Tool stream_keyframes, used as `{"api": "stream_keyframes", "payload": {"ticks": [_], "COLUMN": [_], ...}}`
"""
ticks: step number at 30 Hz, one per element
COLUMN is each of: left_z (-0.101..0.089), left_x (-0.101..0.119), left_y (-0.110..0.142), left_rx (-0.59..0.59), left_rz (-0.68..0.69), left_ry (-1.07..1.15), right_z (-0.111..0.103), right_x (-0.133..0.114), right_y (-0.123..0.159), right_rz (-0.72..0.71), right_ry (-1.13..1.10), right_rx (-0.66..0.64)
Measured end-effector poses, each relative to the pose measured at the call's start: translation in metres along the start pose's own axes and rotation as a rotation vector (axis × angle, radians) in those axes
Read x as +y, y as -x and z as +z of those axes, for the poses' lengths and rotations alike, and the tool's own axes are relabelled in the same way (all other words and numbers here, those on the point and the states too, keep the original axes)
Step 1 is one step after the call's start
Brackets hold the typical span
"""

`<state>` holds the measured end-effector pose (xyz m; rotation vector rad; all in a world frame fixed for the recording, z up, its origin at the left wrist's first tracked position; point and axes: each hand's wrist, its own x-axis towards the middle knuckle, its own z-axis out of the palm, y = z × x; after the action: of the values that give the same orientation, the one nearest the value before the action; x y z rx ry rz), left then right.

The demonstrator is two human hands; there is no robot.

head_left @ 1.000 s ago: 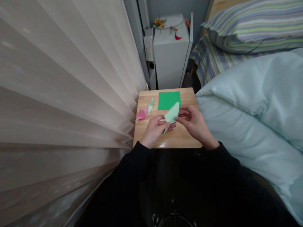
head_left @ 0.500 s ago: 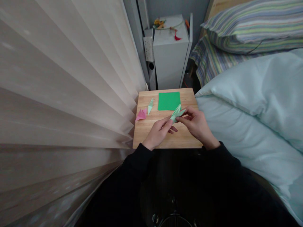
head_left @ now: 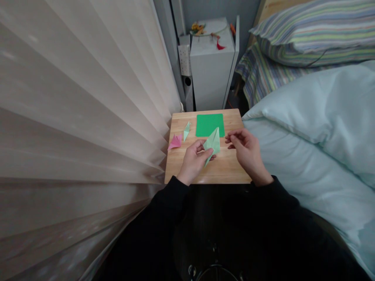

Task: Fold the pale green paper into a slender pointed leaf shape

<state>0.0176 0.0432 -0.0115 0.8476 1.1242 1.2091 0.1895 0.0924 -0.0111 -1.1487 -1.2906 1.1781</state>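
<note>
A pale green sheet of origami paper (head_left: 213, 142), folded into a pointed diamond shape, is pinched between the thumb and fingers of my left hand (head_left: 193, 159). Just to its right, my right hand (head_left: 245, 150) is apart from the paper, its fingers loosely curled with gaps between them and nothing in them. Both hands are above a small wooden table (head_left: 187, 175). Behind the folded paper lies a bright green stack of square paper (head_left: 208, 124). At the table's left side sit a pink folded paper figure (head_left: 175, 141) and a small pale green paper crane (head_left: 186, 131).
A pleated curtain (head_left: 102, 97) hangs along the left edge of the table. Light blue bedding (head_left: 310, 132) borders it on the right, with a striped pillow (head_left: 322, 35) farther back. Beyond the table stands a white cabinet (head_left: 212, 74) with a red tassel (head_left: 219, 45) on top.
My right hand has let go of the folded paper and moved slightly right. The paper has been turned in my left hand and now shows a broad flat face, its point upward.
</note>
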Motion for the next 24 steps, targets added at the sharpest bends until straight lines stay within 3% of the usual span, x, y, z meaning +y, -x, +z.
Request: {"api": "stream_keyframes", "payload": {"ticks": [5, 12, 16, 24], "left_z": [-0.004, -0.002, -0.002, -0.008], "left_x": [-0.004, -0.005, -0.006, 0.001], "left_y": [-0.004, -0.004, -0.004, -0.002], "left_rx": [0.123, 0.03, -0.022, -0.046], "left_rz": [0.027, 0.027, 0.055, 0.164], "left_ry": [-0.087, -0.039, -0.112, -0.515], "right_z": [0.005, 0.014, 0.015, 0.015], "right_x": [-0.009, -0.012, -0.01, -0.003], "right_y": [0.009, 0.018, 0.018, 0.015], "right_rz": [-0.097, -0.176, -0.12, 0.046], "right_ry": [0.207, 0.395, 0.361, 0.111], "right_rx": [-0.114, -0.19, -0.157, -0.185]}}
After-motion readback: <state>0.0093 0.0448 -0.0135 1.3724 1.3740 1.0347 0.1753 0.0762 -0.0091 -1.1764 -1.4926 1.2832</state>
